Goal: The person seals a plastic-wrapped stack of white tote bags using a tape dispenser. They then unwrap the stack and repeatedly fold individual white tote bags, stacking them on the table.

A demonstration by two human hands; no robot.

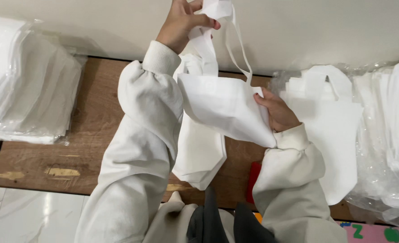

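Hands [181, 20] [276, 110] gripping white bag [222, 105], stacks [26, 90] flanking

The left hand [183, 22] pinches the handles of a white non-woven fabric tote bag [222, 105] at the far edge, while the right hand [276, 112] grips the bag's right side. More flat white bags [332, 121] lie right on the brown wooden surface [91, 135]; plastic-wrapped white stacks [26, 90] sit far left.
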